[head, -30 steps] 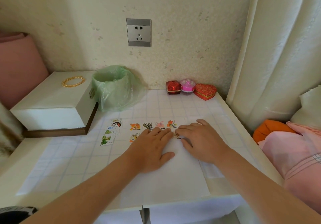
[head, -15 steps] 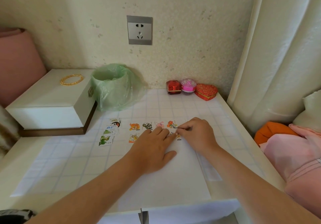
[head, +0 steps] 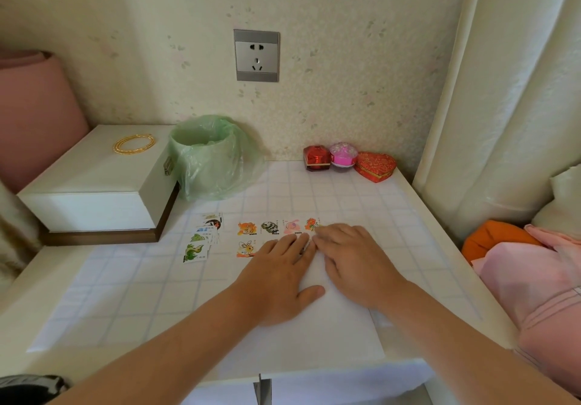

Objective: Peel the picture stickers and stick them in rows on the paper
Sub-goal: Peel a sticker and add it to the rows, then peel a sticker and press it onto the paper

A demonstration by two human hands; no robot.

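A white paper (head: 314, 326) lies on the table in front of me. Several picture stickers are stuck along its top edge, among them an orange one (head: 247, 228), a dark one (head: 270, 227) and a pink one (head: 291, 226). One rabbit sticker (head: 246, 249) starts the second row. My left hand (head: 279, 272) lies flat on the paper, fingers straight, covering the spot right of the rabbit. My right hand (head: 352, 260) rests beside it, fingers bent down onto the paper near the orange flower sticker (head: 311, 224). A fanned pile of loose stickers (head: 201, 241) lies left of the paper.
A green-bagged bin (head: 210, 156) and a white box (head: 97, 184) with gold bangles (head: 133, 144) stand at the back left. Three small red and pink boxes (head: 345, 161) sit by the wall. Curtain and pink fabric (head: 540, 279) border the right edge.
My right hand went from flat to pinching at the flower sticker, and now lies lower on the paper beside my left hand. The left hand has hardly moved.
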